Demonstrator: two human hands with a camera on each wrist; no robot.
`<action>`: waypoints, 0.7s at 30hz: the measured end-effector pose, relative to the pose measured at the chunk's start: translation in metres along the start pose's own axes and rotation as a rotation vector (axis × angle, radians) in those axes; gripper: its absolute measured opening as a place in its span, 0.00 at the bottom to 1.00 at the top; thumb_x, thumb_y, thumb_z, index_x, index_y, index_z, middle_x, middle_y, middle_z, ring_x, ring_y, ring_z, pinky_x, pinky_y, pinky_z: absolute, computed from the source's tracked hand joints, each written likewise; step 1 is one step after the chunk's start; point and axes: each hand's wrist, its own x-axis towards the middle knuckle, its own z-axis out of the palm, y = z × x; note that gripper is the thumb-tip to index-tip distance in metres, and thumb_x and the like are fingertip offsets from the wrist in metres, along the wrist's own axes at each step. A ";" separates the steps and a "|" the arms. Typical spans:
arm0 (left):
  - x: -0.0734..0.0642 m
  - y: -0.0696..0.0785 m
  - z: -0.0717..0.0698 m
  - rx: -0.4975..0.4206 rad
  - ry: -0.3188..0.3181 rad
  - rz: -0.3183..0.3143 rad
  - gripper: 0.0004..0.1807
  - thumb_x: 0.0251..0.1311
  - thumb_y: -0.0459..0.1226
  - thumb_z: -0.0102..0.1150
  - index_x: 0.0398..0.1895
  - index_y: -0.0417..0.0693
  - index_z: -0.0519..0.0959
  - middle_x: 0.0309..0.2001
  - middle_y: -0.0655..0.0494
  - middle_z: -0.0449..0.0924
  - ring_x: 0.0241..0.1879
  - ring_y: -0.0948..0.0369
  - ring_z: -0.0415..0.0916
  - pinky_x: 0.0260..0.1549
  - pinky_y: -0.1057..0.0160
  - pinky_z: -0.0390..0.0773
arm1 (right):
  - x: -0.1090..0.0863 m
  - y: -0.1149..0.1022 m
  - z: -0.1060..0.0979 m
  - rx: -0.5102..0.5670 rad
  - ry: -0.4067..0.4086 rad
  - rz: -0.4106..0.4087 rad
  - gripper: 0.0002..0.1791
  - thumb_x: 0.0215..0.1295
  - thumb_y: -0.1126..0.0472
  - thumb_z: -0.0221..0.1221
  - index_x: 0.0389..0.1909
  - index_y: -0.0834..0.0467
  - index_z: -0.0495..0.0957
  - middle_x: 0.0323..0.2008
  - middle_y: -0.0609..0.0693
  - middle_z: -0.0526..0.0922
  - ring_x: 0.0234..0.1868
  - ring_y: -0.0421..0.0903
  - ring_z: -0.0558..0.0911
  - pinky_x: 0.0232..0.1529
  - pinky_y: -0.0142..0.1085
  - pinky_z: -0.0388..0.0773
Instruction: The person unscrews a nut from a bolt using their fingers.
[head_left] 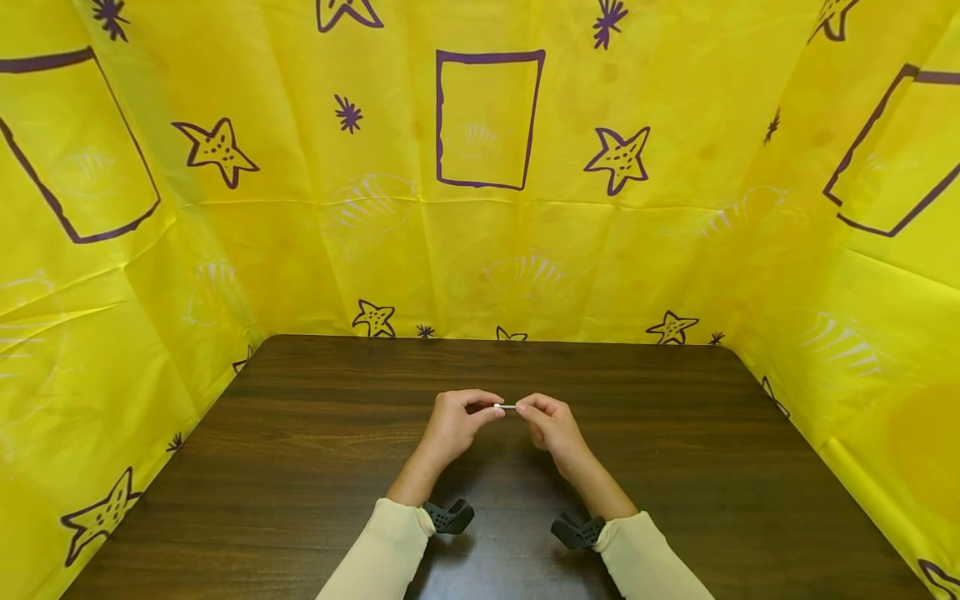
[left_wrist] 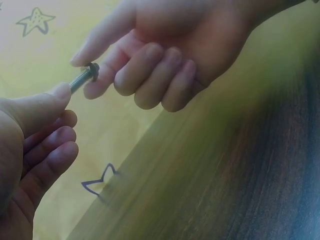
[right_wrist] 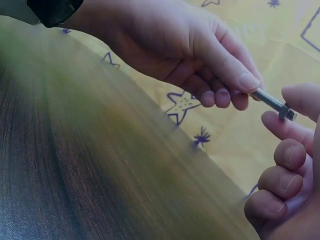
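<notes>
A small metal bolt (head_left: 508,407) spans the gap between the two hands, just above the dark wooden table (head_left: 337,450). My left hand (head_left: 453,419) pinches one end of it between thumb and index finger. At the other end, my right hand (head_left: 557,425) has its thumb and index finger on opposite sides of the nut (right_wrist: 283,111). In the right wrist view a short tip shows past the nut, and threads run along the bolt (left_wrist: 80,81) in the left wrist view. The end inside the left fingertips is hidden.
Yellow cloth walls (head_left: 487,233) with purple stars and frames drawn on them enclose the table at the back and both sides. A dark strap mount (head_left: 450,517) sits on the left wrist, another mount (head_left: 577,531) on the right. Both forearms wear cream sleeves.
</notes>
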 end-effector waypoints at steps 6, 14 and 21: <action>0.000 0.000 -0.001 0.000 0.001 0.011 0.09 0.53 0.35 0.71 0.36 0.40 0.87 0.31 0.58 0.86 0.30 0.63 0.79 0.29 0.66 0.78 | -0.001 -0.002 0.001 0.017 -0.015 -0.029 0.16 0.67 0.65 0.59 0.43 0.77 0.73 0.12 0.42 0.59 0.12 0.37 0.54 0.15 0.29 0.50; 0.000 0.000 -0.003 0.000 0.000 0.026 0.07 0.53 0.33 0.71 0.36 0.41 0.87 0.31 0.58 0.86 0.30 0.64 0.79 0.29 0.66 0.78 | -0.001 -0.001 0.001 0.029 -0.023 -0.073 0.14 0.65 0.68 0.60 0.45 0.76 0.74 0.12 0.41 0.61 0.12 0.36 0.55 0.15 0.29 0.50; 0.001 -0.001 -0.002 0.011 0.004 0.012 0.07 0.54 0.35 0.71 0.36 0.43 0.87 0.32 0.59 0.86 0.32 0.65 0.80 0.31 0.66 0.79 | -0.001 -0.001 0.001 0.019 -0.016 -0.119 0.16 0.61 0.72 0.60 0.47 0.77 0.73 0.13 0.43 0.61 0.13 0.37 0.57 0.15 0.29 0.51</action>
